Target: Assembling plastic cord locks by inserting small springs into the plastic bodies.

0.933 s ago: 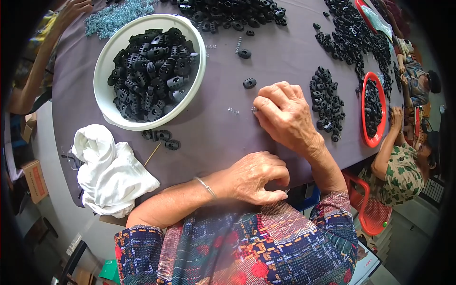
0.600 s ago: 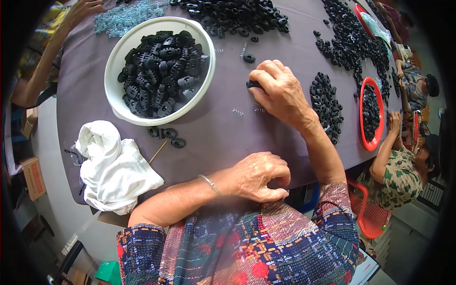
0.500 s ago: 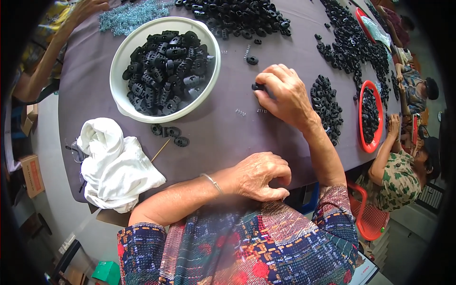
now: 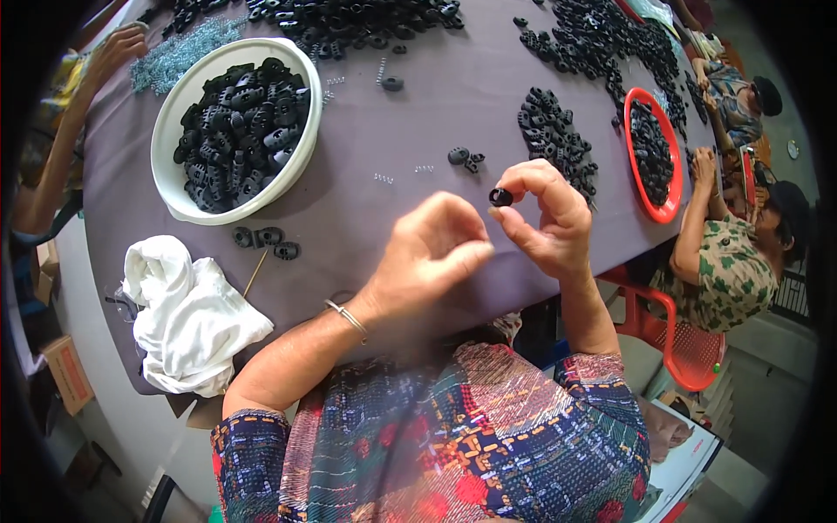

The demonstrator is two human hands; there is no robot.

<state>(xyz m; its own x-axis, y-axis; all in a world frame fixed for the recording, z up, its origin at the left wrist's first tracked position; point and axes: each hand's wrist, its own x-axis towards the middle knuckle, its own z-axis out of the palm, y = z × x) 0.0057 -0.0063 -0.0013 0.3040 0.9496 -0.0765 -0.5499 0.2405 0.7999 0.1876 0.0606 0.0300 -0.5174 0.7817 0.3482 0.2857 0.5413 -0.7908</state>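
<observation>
Between the thumb and fingertips of my right hand (image 4: 549,222) is a small black plastic cord lock piece (image 4: 500,197), its round opening showing. My left hand (image 4: 432,253) hovers just left of it, slightly blurred, fingers curved and thumb apart, with nothing visible in it. Beyond my hands lie two loose black cord lock parts (image 4: 459,156). Two small metal springs (image 4: 425,168) rest on the grey tablecloth (image 4: 366,131) to their left. A white bowl (image 4: 162,174) heaped with black cord locks stands at the left.
Several cord locks (image 4: 270,236), a thin wooden stick (image 4: 255,274) and a crumpled white cloth (image 4: 187,322) lie left of me. Black parts form a pile (image 4: 558,139) at right, near a red basket (image 4: 671,209). Clear springs (image 4: 187,52) are heaped far left. Other people sit around the table.
My right hand has drawn back toward me with a black piece in its fingers, uncovering loose parts. My left hand has risen from the table edge toward it. The view has shifted right.
</observation>
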